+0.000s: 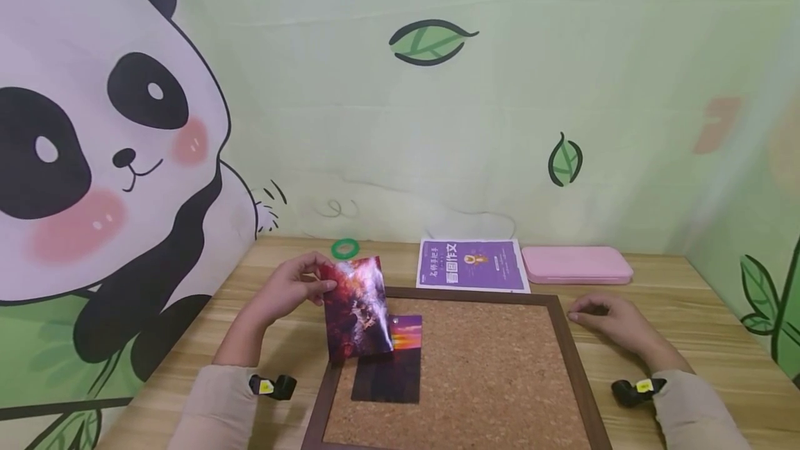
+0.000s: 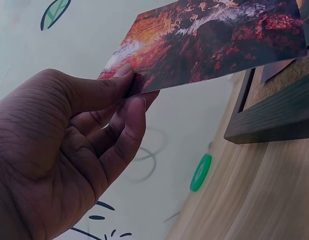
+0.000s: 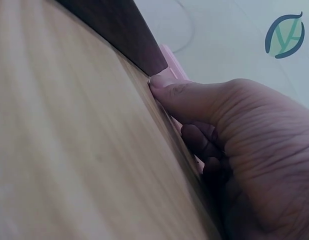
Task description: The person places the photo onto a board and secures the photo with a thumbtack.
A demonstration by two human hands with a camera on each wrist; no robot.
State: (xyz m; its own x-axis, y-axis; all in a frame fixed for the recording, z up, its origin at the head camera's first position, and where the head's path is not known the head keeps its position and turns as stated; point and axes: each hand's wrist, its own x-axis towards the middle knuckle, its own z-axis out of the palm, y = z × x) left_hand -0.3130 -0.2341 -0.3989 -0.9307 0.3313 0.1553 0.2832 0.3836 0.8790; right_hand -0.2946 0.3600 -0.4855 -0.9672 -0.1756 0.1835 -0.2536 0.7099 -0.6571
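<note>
My left hand (image 1: 292,290) pinches a glossy red and dark photo print (image 1: 357,307) by its left edge, thumb on the front. In the left wrist view the same print stretches away from the thumb. It hangs over the upper left of a cork board (image 1: 487,373) with a brown frame. Partly behind it, a sunset photo (image 1: 389,373) lies on the cork, with a small pin-like spot (image 1: 396,321) near its top. Beside the frame's right edge, my right hand (image 1: 609,318) rests on the table, fingers loosely curled, holding nothing visible.
At the back of the wooden table (image 1: 681,304) lie a green tape ring (image 1: 345,249), a purple booklet (image 1: 471,266) and a pink case (image 1: 576,264). Behind them rises a wall painted with a panda and leaves.
</note>
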